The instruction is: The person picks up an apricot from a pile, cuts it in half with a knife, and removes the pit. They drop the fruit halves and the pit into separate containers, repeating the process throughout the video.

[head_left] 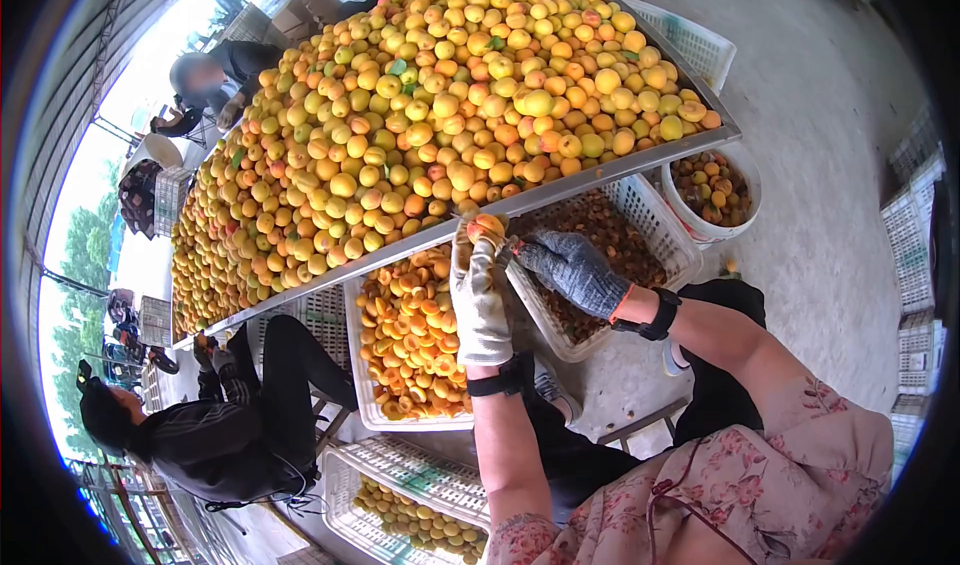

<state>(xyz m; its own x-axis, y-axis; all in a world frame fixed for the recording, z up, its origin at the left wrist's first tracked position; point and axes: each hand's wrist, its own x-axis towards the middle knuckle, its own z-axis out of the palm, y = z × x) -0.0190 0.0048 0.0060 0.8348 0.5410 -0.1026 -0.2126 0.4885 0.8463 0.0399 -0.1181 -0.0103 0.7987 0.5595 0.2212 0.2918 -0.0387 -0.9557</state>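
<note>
Up by the desk (pixel 600 177) edge, the left hand (pixel 478 300) gripped an apricot (pixel 487 227) at its fingertips; the right hand (pixel 570 267) curled just beside, its grasp unclear.

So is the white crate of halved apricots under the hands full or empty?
Nearly full: halved apricots fill the crate close to its rim, hiding its floor. The left hand holds an apricot near it.

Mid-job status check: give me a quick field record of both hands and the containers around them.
left hand: white glove, holds an apricot at the table edge
right hand: grey glove, fingertips at that fruit; closure unclear
table: heaped with whole apricots
near crate: apricot halves
far crate: brown pits, apparently
bucket: darker apricots
seated co-worker: lower left
second co-worker: upper left
</note>
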